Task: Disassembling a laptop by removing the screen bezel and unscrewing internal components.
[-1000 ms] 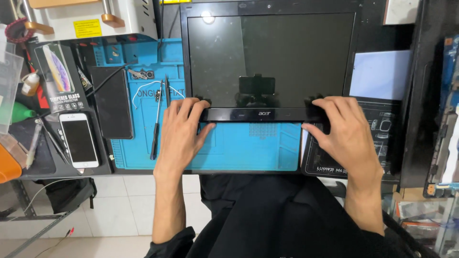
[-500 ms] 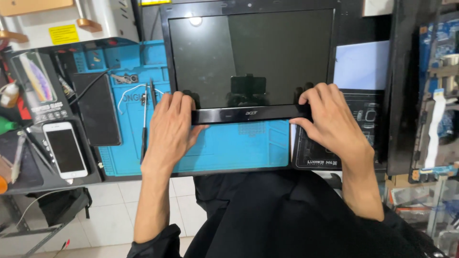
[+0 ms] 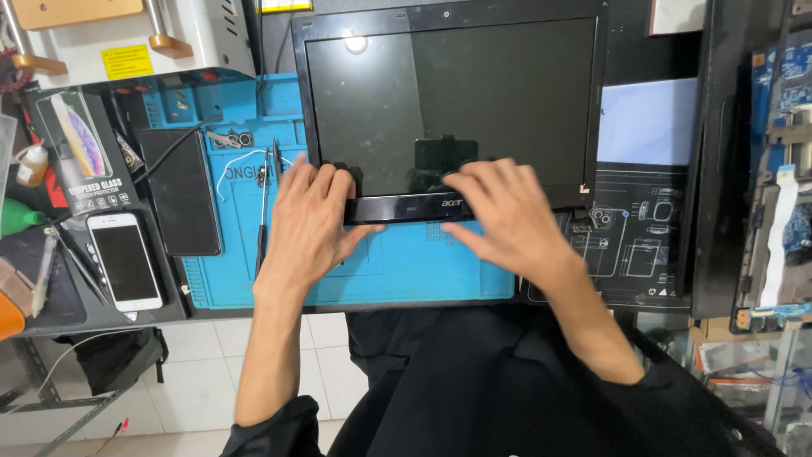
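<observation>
A black laptop screen panel (image 3: 448, 93) lies flat, its lower edge over a blue work mat (image 3: 406, 271). My left hand (image 3: 309, 222) grips the lower left of the glossy bottom bezel (image 3: 402, 206), fingers on top and thumb beneath. My right hand (image 3: 507, 216) is at the middle of that bezel, fingers spread on the glass and thumb at the lower edge. At the panel's lower right corner the bezel looks lifted off the frame.
Thin tools (image 3: 264, 211) lie on the mat left of my hand. Further left are a black device (image 3: 179, 203), a white phone (image 3: 125, 261) and a screen protector pack (image 3: 80, 152). A black printed mat (image 3: 643, 245) and a circuit board (image 3: 787, 169) are on the right.
My right hand has slid from the bezel's right corner to its middle. The left hand stays at the left corner. The view has shifted slightly.
</observation>
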